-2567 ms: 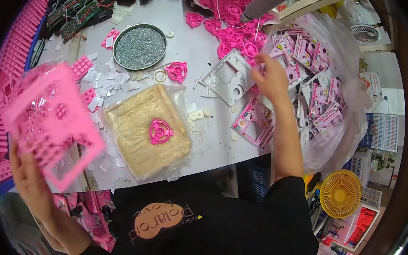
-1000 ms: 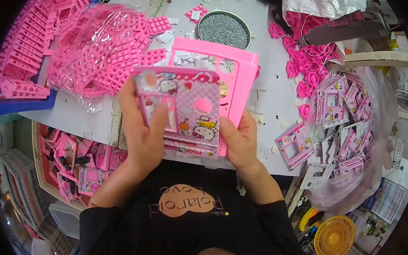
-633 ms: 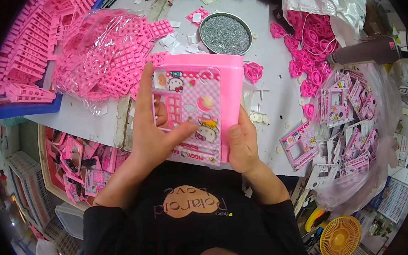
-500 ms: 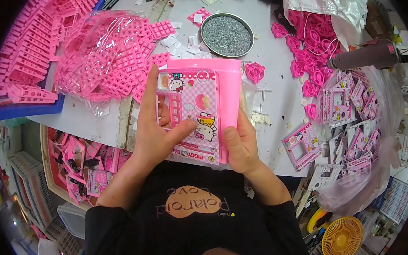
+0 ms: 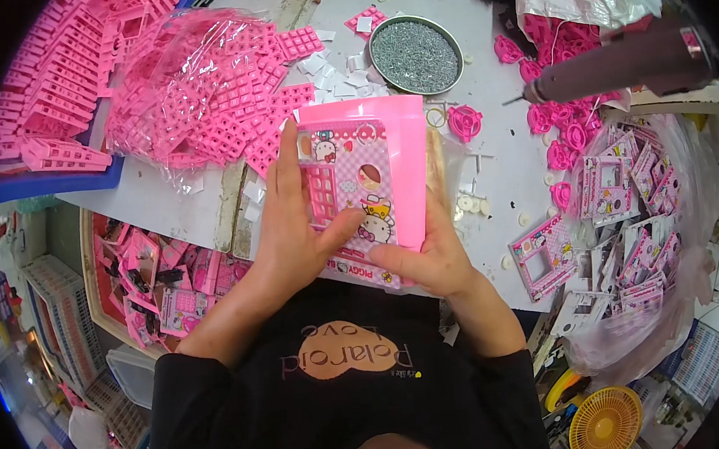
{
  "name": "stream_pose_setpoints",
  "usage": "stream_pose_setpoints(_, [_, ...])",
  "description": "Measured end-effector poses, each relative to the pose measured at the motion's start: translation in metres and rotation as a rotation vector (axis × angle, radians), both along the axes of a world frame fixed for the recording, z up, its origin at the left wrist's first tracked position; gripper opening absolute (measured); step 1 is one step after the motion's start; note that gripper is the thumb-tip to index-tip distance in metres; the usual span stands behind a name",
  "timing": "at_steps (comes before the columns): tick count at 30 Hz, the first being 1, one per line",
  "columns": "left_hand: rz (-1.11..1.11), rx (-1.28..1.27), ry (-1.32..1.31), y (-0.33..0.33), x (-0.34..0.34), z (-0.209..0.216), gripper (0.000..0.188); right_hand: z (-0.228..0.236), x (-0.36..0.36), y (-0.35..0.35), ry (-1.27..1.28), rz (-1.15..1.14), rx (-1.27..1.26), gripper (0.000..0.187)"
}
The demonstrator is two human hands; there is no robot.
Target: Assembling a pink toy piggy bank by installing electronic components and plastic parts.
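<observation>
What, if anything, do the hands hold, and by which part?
The printed panel and pink casing together: left hand at the left edge, right hand at the lower right corner.

Printed panel [image 5: 351, 168]: rectangular, pink-and-white checked, with cartoon figures, a window and a round opening. It lies face up over a plain pink housing [image 5: 408, 170], which shows beyond its top and right edges (whether the two are seated together cannot be told). Left hand [image 5: 293, 238] and right hand [image 5: 434, 261] grip the pair, thumbs on the panel's face.
</observation>
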State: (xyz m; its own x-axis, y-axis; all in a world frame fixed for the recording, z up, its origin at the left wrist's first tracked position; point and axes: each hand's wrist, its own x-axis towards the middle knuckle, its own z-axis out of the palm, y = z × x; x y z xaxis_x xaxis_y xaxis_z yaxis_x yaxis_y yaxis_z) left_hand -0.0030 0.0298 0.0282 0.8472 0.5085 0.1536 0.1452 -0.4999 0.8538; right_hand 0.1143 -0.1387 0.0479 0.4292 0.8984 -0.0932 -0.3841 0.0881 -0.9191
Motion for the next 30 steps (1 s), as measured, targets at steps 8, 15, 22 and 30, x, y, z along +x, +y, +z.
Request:
stream_pose_setpoints(8, [0.271,-1.044,-0.112,0.030,0.009,0.012,0.039,0.011,0.013,-0.001,-0.054,0.044,-0.146,0.083])
stream_pose_setpoints(15, [0.189,-0.896,-0.268,0.026,0.016,0.015,0.039,0.002,0.007,-0.011,0.249,-0.023,-0.114,0.084])
stream_pose_setpoints(22, [0.145,-0.816,-0.281,0.034,0.005,0.004,0.043,-0.004,-0.008,-0.014,0.014,-0.032,-0.035,0.064])
stream_pose_setpoints(30, [0.131,-0.705,-0.367,0.041,0.013,-0.001,0.038,0.001,-0.003,-0.018,0.063,-0.006,-0.091,0.065])
